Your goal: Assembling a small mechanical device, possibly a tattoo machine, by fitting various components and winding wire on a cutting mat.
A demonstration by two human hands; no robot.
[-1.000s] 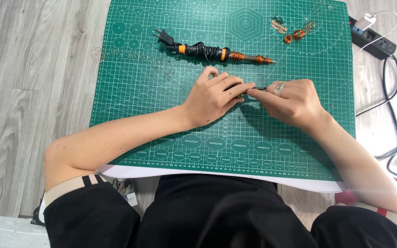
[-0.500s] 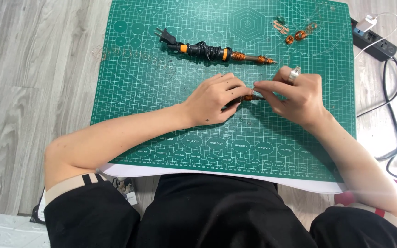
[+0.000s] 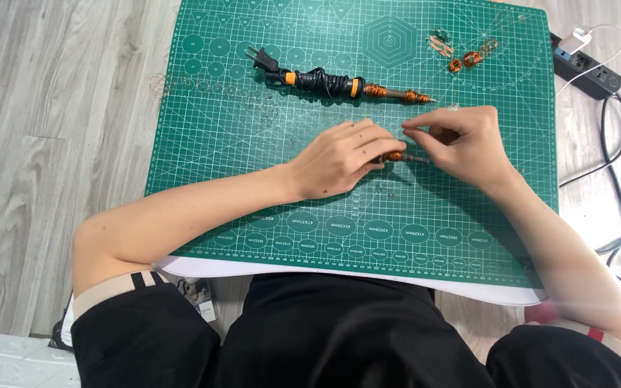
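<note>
- Left hand point(image 3: 343, 158) fingers clamped on thin rod point(image 3: 404, 156) with copper coil; keep it pinned to green mat point(image 3: 253, 179).
- Right hand point(image 3: 461, 140) fingertips pinched together, probably on fine wire; wind taut, turns tight.

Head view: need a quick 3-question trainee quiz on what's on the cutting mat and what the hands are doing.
1. True or false: the soldering iron with its cord wrapped round the handle lies on the green cutting mat, beyond both hands.
2. What does the left hand hold down? A) a thin rod with copper wire wound on it B) the power strip C) the plug
3. Where are the loose copper coils: near the mat's far right corner or its near left corner?

Key: 1 true. 2 A; the right hand pinches just above the same rod. 3 far right corner.
</note>
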